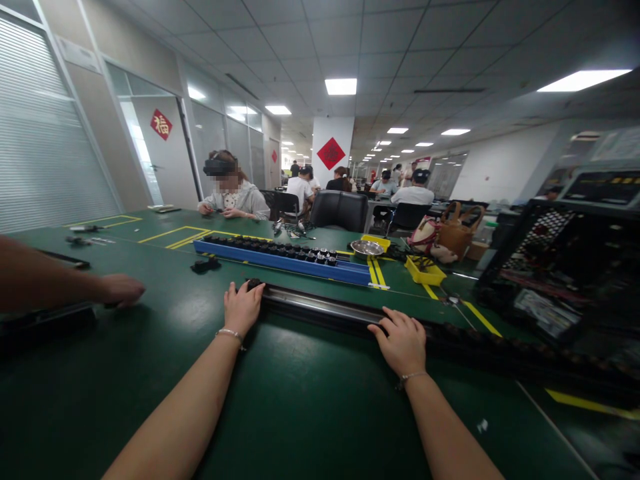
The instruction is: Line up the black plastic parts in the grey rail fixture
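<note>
A long black rail with a shiny metal channel lies across the green table in front of me. My left hand is closed at its left end, fingers on a small dark part whose kind I cannot make out. Farther right, my right hand grips the rail, thumb on the near side and fingers over the top. Beyond my right hand, a row of small black parts continues along the rail. Behind it stands a blue tray holding several black cylindrical parts, some with silvery tops.
Another person's hand reaches in from the left, beside a dark tray. A metal bowl, a yellow bin and a black open computer case stand at the right. A person in a headset sits across the table.
</note>
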`<action>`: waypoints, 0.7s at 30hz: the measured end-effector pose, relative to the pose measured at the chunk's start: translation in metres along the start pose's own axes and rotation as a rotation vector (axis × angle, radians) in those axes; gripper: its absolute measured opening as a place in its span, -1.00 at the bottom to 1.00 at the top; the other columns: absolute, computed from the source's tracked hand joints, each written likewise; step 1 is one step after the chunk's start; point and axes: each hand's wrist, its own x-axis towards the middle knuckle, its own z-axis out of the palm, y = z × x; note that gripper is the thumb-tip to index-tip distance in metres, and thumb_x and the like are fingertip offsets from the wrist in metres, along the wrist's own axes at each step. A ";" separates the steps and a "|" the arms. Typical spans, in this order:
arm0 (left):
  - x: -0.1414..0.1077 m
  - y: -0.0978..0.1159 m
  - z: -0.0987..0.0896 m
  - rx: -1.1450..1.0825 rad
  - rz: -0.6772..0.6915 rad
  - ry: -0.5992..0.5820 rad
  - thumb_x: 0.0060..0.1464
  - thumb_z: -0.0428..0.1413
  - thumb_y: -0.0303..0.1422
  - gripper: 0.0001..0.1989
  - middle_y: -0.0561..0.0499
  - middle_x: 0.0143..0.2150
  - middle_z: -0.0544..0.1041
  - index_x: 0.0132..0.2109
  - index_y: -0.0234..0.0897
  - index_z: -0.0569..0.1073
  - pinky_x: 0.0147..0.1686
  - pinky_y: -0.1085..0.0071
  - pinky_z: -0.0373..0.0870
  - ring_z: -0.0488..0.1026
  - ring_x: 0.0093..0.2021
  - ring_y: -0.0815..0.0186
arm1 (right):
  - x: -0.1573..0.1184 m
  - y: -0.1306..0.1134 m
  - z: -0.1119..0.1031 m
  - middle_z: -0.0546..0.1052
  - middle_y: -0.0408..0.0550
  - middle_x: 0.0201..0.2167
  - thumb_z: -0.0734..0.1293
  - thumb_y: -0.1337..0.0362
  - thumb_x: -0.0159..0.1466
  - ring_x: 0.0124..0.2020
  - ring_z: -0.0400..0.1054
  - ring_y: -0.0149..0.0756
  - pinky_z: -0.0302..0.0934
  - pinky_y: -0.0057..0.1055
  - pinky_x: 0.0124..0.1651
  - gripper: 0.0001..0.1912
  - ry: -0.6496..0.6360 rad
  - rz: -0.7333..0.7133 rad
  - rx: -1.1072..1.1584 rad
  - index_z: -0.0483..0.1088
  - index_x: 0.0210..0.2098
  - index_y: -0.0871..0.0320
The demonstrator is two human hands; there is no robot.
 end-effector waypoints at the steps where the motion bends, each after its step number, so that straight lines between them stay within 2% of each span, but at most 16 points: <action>1: 0.001 -0.001 0.000 -0.004 -0.007 0.000 0.22 -0.25 -0.17 -0.55 -0.09 0.14 0.38 0.07 0.00 0.43 0.07 -0.05 0.12 0.13 0.20 -0.09 | 0.000 0.000 0.000 0.46 -0.09 0.00 0.21 0.03 0.22 0.04 0.22 -0.13 -0.10 -0.10 0.09 -0.69 0.001 0.000 -0.002 0.46 -0.45 0.05; 4: 0.004 -0.008 0.003 -0.034 -0.026 -0.009 0.22 -0.25 -0.19 -0.56 -0.12 0.12 0.39 0.07 -0.02 0.43 0.07 -0.02 0.14 0.21 0.15 -0.01 | 0.000 0.000 0.000 0.46 -0.09 0.00 0.21 0.04 0.22 0.04 0.22 -0.13 -0.09 -0.09 0.08 -0.70 0.002 0.001 -0.004 0.46 -0.45 0.05; 8: 0.010 -0.018 0.009 -0.075 0.025 -0.008 0.22 -0.25 -0.23 -0.55 -0.14 0.04 0.45 0.06 -0.08 0.44 0.06 0.10 0.18 0.27 0.09 0.11 | 0.000 0.000 0.000 0.46 -0.09 0.00 0.21 0.04 0.22 0.04 0.22 -0.14 -0.09 -0.09 0.09 -0.70 0.004 0.000 -0.003 0.46 -0.45 0.05; 14: 0.018 -0.027 0.013 -0.030 0.094 0.001 0.23 -0.30 -0.30 -0.51 -0.21 -0.04 0.48 0.05 -0.21 0.45 0.02 0.18 0.22 0.30 0.07 0.11 | 0.000 0.001 0.001 0.47 -0.08 0.00 0.22 0.04 0.21 0.04 0.23 -0.15 -0.09 -0.10 0.09 -0.71 0.006 -0.005 -0.007 0.46 -0.45 0.05; 17: 0.020 -0.030 0.015 -0.054 0.070 0.006 0.23 -0.29 -0.30 -0.52 -0.18 -0.04 0.47 0.04 -0.21 0.46 0.03 0.21 0.22 0.34 0.02 0.13 | 0.000 0.001 0.001 0.46 -0.08 0.00 0.22 0.03 0.21 0.04 0.22 -0.15 -0.10 -0.10 0.09 -0.70 0.002 -0.002 -0.006 0.46 -0.45 0.05; 21: 0.023 -0.034 0.019 -0.194 -0.029 -0.007 0.22 -0.27 -0.24 -0.52 -0.15 0.00 0.43 0.03 -0.18 0.47 0.04 0.25 0.24 0.39 -0.04 0.17 | 0.000 0.001 0.002 0.46 -0.09 0.00 0.21 0.02 0.22 0.05 0.22 -0.14 -0.10 -0.09 0.10 -0.69 -0.004 0.000 0.002 0.46 -0.45 0.05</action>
